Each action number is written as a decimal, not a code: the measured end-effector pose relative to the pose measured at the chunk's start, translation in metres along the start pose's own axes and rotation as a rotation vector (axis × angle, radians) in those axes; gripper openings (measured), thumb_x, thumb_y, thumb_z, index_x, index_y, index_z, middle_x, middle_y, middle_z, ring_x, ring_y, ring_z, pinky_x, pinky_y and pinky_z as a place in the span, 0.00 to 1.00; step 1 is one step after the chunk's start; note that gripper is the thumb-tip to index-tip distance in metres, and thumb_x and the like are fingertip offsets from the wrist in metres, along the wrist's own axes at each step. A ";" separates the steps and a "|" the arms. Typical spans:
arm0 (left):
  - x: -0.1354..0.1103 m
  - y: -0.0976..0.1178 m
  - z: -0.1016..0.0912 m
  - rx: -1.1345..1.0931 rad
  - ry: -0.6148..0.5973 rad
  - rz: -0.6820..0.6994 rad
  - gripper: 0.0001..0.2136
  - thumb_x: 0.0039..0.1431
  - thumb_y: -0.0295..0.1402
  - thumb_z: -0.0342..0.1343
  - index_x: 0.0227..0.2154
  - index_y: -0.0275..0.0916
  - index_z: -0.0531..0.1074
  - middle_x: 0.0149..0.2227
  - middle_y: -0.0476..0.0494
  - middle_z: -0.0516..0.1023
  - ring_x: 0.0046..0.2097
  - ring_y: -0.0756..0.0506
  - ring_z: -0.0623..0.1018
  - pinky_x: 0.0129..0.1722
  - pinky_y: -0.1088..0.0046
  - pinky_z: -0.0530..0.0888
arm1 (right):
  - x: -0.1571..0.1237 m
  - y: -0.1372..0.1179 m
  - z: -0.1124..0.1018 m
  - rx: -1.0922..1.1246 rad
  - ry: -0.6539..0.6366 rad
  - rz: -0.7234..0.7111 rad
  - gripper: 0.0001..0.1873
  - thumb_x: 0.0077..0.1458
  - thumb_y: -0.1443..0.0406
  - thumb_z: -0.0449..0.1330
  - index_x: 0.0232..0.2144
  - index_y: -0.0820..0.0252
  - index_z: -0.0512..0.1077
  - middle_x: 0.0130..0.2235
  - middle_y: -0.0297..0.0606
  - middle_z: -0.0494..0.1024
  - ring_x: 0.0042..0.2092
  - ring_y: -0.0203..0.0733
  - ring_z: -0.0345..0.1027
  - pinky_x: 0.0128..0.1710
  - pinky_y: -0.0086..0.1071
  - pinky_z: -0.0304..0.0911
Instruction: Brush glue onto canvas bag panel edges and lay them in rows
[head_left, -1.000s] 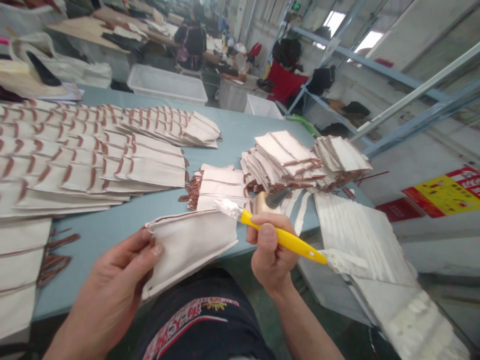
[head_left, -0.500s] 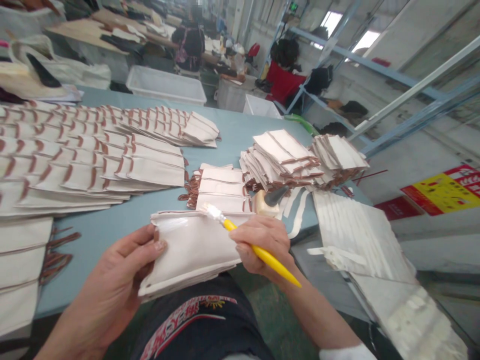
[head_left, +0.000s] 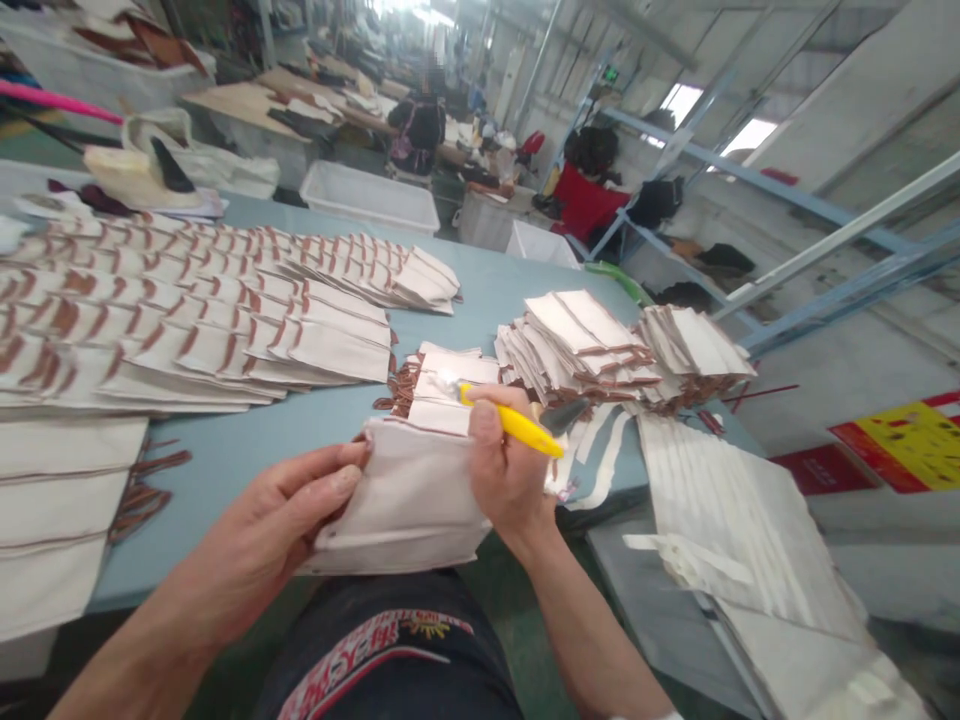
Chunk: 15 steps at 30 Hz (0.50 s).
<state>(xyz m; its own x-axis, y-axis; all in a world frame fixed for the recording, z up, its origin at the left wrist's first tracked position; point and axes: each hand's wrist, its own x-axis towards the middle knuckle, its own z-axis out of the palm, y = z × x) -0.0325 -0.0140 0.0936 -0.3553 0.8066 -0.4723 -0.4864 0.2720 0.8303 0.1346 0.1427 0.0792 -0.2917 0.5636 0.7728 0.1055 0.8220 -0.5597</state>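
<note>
My left hand (head_left: 300, 515) grips the left edge of a cream panel (head_left: 424, 490), its thumb on the face and fingers behind. In my right hand (head_left: 514, 480) is a brush with a yellow handle (head_left: 525, 432). Its whitish bristles point left, above the panel's top edge, in front of a small stack of cream pieces (head_left: 450, 412) with brown straps. The right hand is at the panel's right edge; whether it touches is unclear. Just beyond that hand lies a dark, tapered object (head_left: 564, 415).
Overlapping rows of cream pieces with brown edges (head_left: 330, 340) cover the table's left side. More piles (head_left: 585, 335) stand at the right, near white strips (head_left: 604, 470). Long cream pieces (head_left: 720, 500) hang off the right edge. White bins (head_left: 371, 200) and a person (head_left: 416, 130) are beyond.
The brush has lifted off the panel's upper edge, and its handle now lies flatter. The right hand has risen. The panel is tilted differently, and the camera view has shifted.
</note>
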 end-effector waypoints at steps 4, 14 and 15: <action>0.000 -0.021 -0.019 0.385 -0.093 0.295 0.15 0.57 0.50 0.74 0.32 0.43 0.88 0.30 0.48 0.87 0.35 0.42 0.84 0.38 0.73 0.82 | 0.012 0.004 -0.005 0.052 0.044 0.159 0.14 0.79 0.56 0.56 0.47 0.57 0.77 0.37 0.36 0.82 0.39 0.41 0.79 0.41 0.34 0.73; -0.005 -0.023 -0.013 0.637 -0.170 0.563 0.16 0.67 0.50 0.65 0.33 0.45 0.89 0.30 0.45 0.88 0.30 0.41 0.84 0.32 0.78 0.78 | 0.016 0.009 0.005 0.013 0.083 0.203 0.19 0.79 0.52 0.55 0.43 0.57 0.78 0.27 0.29 0.76 0.29 0.37 0.72 0.33 0.31 0.68; -0.005 -0.024 -0.014 0.637 -0.184 0.561 0.16 0.67 0.50 0.65 0.33 0.45 0.89 0.30 0.45 0.88 0.30 0.42 0.84 0.33 0.78 0.78 | 0.013 0.005 0.000 0.057 0.101 0.185 0.18 0.79 0.53 0.56 0.44 0.56 0.78 0.28 0.29 0.77 0.28 0.37 0.72 0.32 0.31 0.68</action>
<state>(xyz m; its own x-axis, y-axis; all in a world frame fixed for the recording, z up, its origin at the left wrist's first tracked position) -0.0300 -0.0313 0.0718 -0.2475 0.9666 0.0661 0.2809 0.0063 0.9597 0.1314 0.1541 0.0864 -0.1752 0.7121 0.6798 0.0937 0.6995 -0.7085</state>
